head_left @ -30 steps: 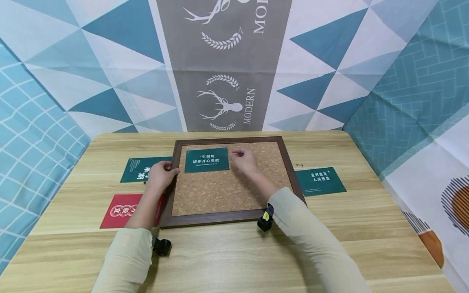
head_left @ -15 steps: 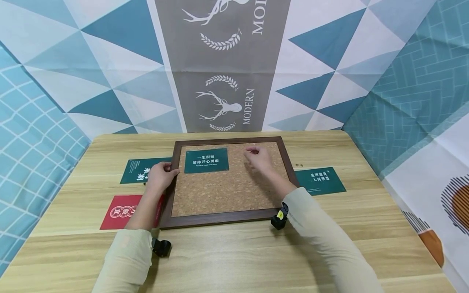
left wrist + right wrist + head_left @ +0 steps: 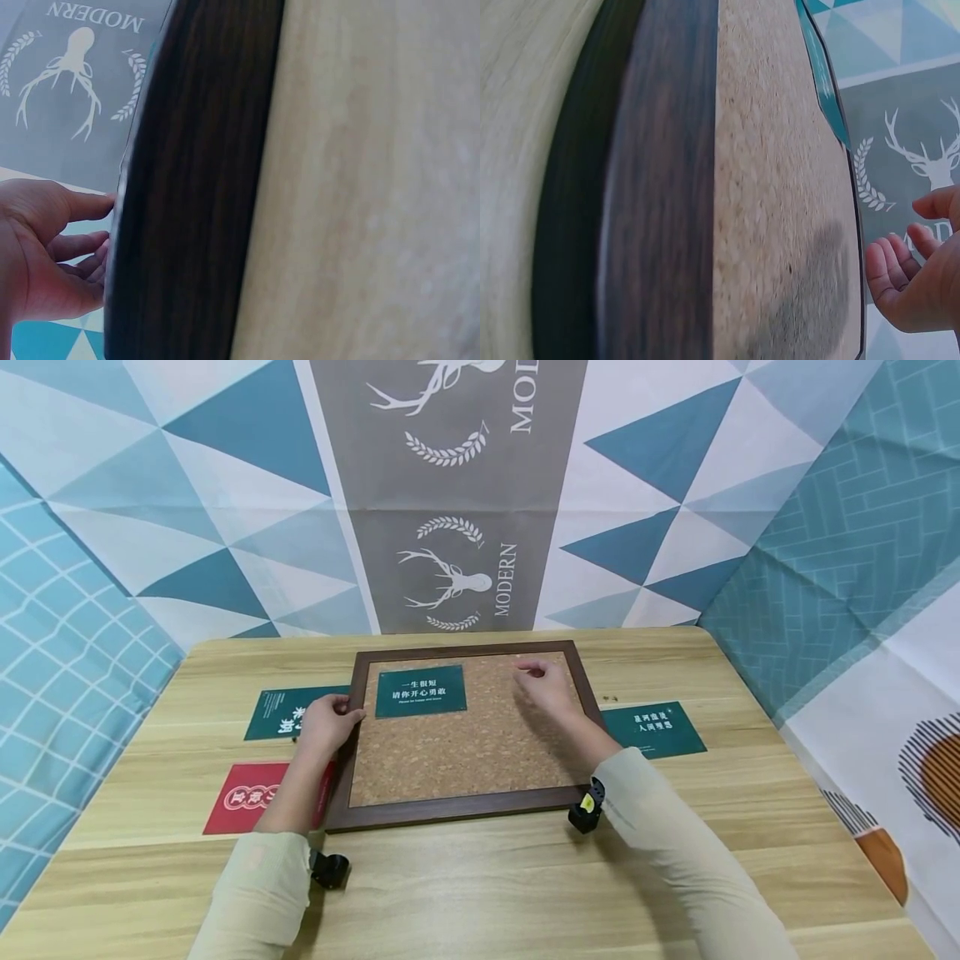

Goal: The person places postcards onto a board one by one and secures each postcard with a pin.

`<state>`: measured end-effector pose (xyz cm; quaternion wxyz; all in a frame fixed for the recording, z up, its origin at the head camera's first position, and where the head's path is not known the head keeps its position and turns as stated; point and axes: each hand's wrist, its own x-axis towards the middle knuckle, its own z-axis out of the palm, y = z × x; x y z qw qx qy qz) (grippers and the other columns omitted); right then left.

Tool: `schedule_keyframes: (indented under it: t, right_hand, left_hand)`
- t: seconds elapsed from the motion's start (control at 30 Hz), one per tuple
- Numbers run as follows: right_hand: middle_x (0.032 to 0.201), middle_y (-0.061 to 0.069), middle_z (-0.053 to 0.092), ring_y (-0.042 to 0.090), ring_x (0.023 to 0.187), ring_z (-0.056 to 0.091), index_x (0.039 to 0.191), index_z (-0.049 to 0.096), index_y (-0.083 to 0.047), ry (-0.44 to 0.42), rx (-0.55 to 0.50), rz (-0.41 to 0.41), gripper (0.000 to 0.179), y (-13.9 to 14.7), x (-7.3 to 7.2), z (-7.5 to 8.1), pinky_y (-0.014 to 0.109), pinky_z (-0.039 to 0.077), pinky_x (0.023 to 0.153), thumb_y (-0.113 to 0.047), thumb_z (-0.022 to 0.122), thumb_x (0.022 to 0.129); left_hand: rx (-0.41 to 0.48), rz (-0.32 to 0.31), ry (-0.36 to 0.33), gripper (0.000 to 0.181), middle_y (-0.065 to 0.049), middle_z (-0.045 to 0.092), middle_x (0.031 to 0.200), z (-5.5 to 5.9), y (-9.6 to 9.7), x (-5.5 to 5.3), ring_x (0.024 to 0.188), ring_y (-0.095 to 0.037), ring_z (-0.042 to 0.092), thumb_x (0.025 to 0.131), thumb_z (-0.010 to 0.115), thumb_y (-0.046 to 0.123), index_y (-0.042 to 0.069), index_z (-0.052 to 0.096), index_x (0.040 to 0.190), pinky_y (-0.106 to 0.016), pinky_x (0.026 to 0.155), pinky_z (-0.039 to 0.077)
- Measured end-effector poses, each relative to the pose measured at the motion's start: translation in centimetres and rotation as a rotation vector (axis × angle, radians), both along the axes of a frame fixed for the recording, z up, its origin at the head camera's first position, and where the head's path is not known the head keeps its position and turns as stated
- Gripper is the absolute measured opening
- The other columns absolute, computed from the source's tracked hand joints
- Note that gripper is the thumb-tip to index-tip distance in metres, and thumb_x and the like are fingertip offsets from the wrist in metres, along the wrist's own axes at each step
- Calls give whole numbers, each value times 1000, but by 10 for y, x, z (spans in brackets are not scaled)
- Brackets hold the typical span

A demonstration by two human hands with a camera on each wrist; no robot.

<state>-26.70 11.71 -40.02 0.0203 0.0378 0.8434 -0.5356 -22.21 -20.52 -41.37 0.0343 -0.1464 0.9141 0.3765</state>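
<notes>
A cork board [image 3: 457, 752] with a dark brown wooden frame lies on the table. A green card [image 3: 421, 692] with white Chinese characters sits on its upper left part, with tiny dots at its corners. My left hand [image 3: 327, 724] grips the frame's left edge, thumb at the rim; the left wrist view shows the fingers of the hand [image 3: 52, 251] curled beside the dark frame [image 3: 195, 180]. Over the cork's upper right, my right hand [image 3: 546, 687] hovers with loosely bent fingers. In the right wrist view, nothing shows between thumb and fingers of this hand [image 3: 919, 259].
A green card [image 3: 654, 730] lies right of the board, partly behind the right forearm. Small brownish bits [image 3: 611, 698] lie above it. Left of the board are another green card [image 3: 281, 712] and a red card [image 3: 243, 797]. A patterned cloth [image 3: 637, 485] hangs behind the table.
My right hand has moved right, away from the green card's right edge to the cork's upper right. The left hand stays on the frame, and the card keeps its place.
</notes>
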Motion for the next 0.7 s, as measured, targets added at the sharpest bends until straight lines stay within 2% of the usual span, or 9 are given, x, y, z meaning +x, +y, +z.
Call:
schedule_keyframes:
  t: [0.4, 0.7]
  right_hand:
    - [104, 10, 57, 18, 85, 51, 121, 61, -8, -24, 83, -3, 33, 19, 1, 0, 27, 43, 69, -24, 55, 93]
    - [111, 12, 55, 22, 91, 54, 121, 60, -9, -31, 64, -28, 33, 33, 2, 1, 30, 45, 73, -25, 55, 93]
  left_hand:
    - [-5, -8, 7, 50, -27, 52, 121, -2, -1, -1, 105, -36, 52, 93, 56, 22, -8, 45, 132, -49, 93, 47]
    - [-8, -12, 5, 51, -27, 52, 122, -4, -2, -1, 106, -36, 52, 94, 56, 22, -8, 43, 133, -50, 93, 46]
